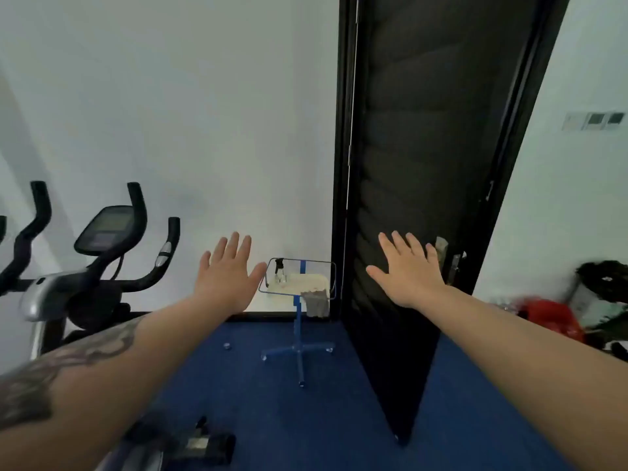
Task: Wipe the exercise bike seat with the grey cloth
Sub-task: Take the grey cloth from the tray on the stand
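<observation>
The grey cloth [317,302] hangs over the front rim of a small tray stand [298,266] near the wall, between my two hands and farther away. The exercise bike [98,266] stands at the left with black handlebars and a console; its seat is not in view. My left hand [228,273] is stretched forward, palm down, fingers spread, holding nothing. My right hand [406,270] is held out the same way in front of the dark door, also holding nothing.
A spray bottle [280,269] stands on the tray, which has a blue post and a wheeled base [299,351] on the blue floor. A black door [428,198] stands ajar at the right. Red and dark items [550,317] lie at the far right. A bike pedal [200,440] is below my left arm.
</observation>
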Motion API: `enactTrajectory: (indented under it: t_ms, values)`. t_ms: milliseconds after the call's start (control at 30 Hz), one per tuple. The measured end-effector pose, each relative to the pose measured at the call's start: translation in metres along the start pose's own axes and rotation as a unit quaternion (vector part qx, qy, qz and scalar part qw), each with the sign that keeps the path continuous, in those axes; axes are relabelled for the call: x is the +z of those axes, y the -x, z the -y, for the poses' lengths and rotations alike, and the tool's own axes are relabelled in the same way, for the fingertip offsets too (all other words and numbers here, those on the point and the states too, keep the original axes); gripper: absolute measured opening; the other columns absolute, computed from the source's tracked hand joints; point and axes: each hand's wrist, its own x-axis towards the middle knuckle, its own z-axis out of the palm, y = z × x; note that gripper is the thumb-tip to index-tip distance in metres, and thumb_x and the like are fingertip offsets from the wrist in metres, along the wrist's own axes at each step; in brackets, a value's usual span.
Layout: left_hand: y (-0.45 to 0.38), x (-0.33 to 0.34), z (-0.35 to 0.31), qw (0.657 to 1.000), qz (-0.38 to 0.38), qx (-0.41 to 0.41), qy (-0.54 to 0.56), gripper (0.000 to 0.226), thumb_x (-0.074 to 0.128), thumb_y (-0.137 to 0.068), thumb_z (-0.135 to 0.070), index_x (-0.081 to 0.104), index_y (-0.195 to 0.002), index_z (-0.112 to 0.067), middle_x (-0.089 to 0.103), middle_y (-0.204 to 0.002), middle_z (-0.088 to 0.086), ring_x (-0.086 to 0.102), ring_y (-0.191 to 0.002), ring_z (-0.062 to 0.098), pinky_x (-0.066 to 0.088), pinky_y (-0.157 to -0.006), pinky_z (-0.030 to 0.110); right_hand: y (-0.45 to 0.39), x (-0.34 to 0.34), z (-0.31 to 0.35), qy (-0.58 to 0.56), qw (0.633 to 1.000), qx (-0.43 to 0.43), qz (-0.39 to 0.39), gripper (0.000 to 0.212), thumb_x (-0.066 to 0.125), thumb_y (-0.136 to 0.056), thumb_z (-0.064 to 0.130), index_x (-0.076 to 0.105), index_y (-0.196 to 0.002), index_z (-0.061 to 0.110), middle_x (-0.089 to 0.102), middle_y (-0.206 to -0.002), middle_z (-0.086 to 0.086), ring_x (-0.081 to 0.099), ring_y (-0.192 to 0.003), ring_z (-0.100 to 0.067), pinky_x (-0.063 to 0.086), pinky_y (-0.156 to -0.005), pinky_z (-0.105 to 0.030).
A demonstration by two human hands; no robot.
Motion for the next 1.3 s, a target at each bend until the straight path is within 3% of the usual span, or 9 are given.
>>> enactTrajectory:
  t_ms: [233, 633, 1133, 1300]
  values:
    - [-0.073, 0.061, -0.011, 0.999, 0.038, 0.021, -0.009, 0.065, 0.019, -0.094, -0.053, -0.001, -0.149, -0.024, -0.005, -0.159, -0.001, -0.004, -0.146, 0.019, 0.003, -0.118, 0.042, -0.079, 0.049, -0.023, 0.029, 0.999, 0.012, 0.040, 0.071, 0.027, -0.097, 0.056, 0.000, -0.154, 0.023, 0.001, -0.164, -0.005, -0.004, -0.150, -0.026, 0.002, -0.120, -0.050]
    - [-0.186, 0.173, -0.028, 0.994, 0.093, -0.049, 0.000, 0.063, 0.021, -0.096, -0.049, 0.000, -0.149, -0.024, -0.004, -0.159, -0.001, -0.003, -0.146, 0.019, 0.004, -0.118, 0.041, -0.229, 0.153, -0.065, 0.027, 0.989, -0.044, 0.137, 0.071, 0.027, -0.098, 0.056, 0.000, -0.154, 0.023, 0.001, -0.164, -0.003, -0.003, -0.150, -0.024, 0.000, -0.120, -0.048]
    - [-0.352, 0.305, 0.015, 0.986, 0.155, -0.057, 0.026, 0.063, 0.023, -0.096, -0.048, 0.002, -0.149, -0.024, -0.002, -0.159, 0.000, -0.001, -0.146, 0.019, 0.005, -0.118, 0.040, -0.401, 0.288, -0.029, 0.011, 0.972, -0.045, 0.229, 0.069, 0.030, -0.099, 0.052, 0.003, -0.154, 0.023, 0.004, -0.164, -0.002, 0.001, -0.150, -0.021, 0.001, -0.120, -0.046]
    - [-0.398, 0.366, 0.047, 0.974, 0.224, -0.017, 0.021, 0.064, 0.022, -0.096, -0.049, -0.003, -0.149, -0.025, -0.008, -0.159, -0.002, -0.007, -0.145, 0.017, 0.002, -0.118, 0.040, -0.455, 0.343, -0.006, 0.000, 0.960, -0.014, 0.279, 0.067, 0.029, -0.099, 0.051, 0.002, -0.155, 0.023, 0.003, -0.164, 0.000, 0.002, -0.150, -0.020, 0.001, -0.121, -0.043]
